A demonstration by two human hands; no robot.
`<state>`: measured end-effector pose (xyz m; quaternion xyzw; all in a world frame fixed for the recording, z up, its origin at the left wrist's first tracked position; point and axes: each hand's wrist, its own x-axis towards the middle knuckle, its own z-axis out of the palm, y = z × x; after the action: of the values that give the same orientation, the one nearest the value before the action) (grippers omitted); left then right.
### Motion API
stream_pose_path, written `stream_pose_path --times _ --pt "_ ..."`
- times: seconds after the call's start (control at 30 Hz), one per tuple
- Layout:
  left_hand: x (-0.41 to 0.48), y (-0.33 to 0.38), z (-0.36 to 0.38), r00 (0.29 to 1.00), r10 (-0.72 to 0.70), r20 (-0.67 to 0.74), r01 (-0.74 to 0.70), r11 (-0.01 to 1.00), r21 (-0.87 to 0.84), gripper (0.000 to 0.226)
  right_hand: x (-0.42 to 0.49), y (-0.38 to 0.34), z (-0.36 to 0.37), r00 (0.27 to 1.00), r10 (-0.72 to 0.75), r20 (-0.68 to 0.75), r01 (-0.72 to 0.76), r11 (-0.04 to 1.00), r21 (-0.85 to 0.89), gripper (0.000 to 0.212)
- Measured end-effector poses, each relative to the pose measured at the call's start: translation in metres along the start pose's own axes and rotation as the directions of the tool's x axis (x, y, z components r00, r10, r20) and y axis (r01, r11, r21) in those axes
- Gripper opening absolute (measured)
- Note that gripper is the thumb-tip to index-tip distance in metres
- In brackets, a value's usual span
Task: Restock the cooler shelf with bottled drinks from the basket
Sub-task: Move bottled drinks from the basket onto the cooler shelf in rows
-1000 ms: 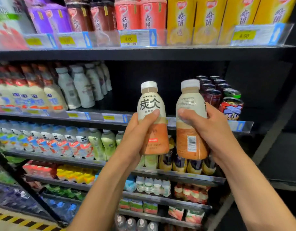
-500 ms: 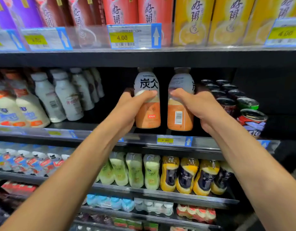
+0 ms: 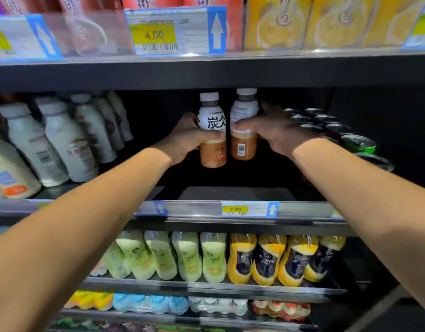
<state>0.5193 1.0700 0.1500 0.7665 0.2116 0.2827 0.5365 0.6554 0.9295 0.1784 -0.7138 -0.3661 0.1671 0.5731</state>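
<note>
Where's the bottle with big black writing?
Head view, middle: the left hand holds the lettered bottle in the shelf gap, beside the other bottle in the right hand, between white bottles and cans.

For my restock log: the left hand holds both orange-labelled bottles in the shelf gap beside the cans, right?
No: the head view shows the left hand holding only the left bottle; the right hand holds the right bottle, beside the cans.

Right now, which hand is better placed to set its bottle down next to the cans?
Likely the right. The right hand holds the right bottle on the side nearest the cans; the left hand and the left bottle are farther off, with the right bottle between.
</note>
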Motion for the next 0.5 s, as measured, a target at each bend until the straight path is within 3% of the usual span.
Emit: stream_pose_path --times 0.17,0.33,0.4,0.5 --pt "0.023 -0.019 -0.005 0.999 0.054 0.0 -0.054 0.998 -0.01 0.032 0.025 0.019 0.005 0.999 0.042 -0.018 -0.043 0.997 -0.056 0.066" --pt "0.049 -0.036 -0.019 0.998 -0.018 -0.067 0.021 0.999 0.046 0.079 0.054 0.046 0.012 0.997 0.008 -0.073 -0.013 0.997 -0.072 0.093" --pt "0.059 -0.042 -0.023 0.997 -0.052 -0.049 0.055 0.996 0.068 0.08 0.071 0.062 0.016 0.994 -0.024 -0.107 0.017 0.998 -0.065 0.103" --pt "0.073 -0.047 -0.024 0.995 -0.087 -0.051 0.091 0.994 0.067 0.074 0.059 0.052 0.026 0.99 0.011 -0.139 -0.025 0.995 -0.098 0.087"
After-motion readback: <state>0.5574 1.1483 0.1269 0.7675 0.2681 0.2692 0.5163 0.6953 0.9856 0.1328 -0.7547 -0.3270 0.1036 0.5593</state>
